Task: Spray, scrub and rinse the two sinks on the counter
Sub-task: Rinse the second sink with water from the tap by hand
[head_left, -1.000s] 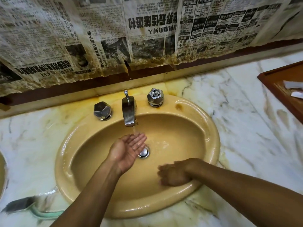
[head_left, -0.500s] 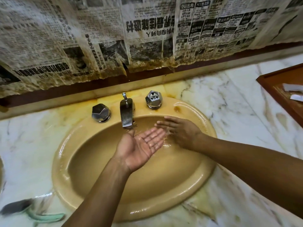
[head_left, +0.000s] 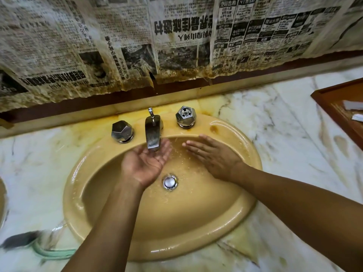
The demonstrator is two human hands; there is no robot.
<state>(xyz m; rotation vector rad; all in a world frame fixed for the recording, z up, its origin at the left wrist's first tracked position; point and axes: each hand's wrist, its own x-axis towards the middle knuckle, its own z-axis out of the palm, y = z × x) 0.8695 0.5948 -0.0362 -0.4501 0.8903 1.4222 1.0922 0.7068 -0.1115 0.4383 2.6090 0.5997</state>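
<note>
One yellow sink point(head_left: 245, 193), oval, set in the marble counter point(head_left: 284, 134), fills mid-frame. A sliver of a second sink point(head_left: 1, 201) shows at the left frame edge, mostly cut off.

Two hands, both bare and inside the yellow basin. The left hand point(head_left: 145, 163) is palm up, fingers relaxed and slightly cupped, directly under the spout point(head_left: 152, 134). It holds nothing. The right hand point(head_left: 212, 156) is palm down with straight, spread fingers over the far right inner wall of the basin and grips nothing. Can't tell if it presses on the wall or is just above it.

Fittings: one chrome spout at the far rim. Two faceted chrome knobs, the left knob point(head_left: 122, 132) and the right knob point(head_left: 185, 116), one on each side of the spout. One round drain plug point(head_left: 170, 182) sits at the basin bottom, between the two wrists. Water droplets and a wet sheen cover the basin around the drain and the right wall.

Stained newspaper sheets point(head_left: 176, 36) cover the far wall. One wooden tray point(head_left: 334, 95) sits far right on the counter, with two pale flat pieces inside. Near left on the counter lies one blurred green-and-dark object point(head_left: 49, 250); can't identify it.
</note>
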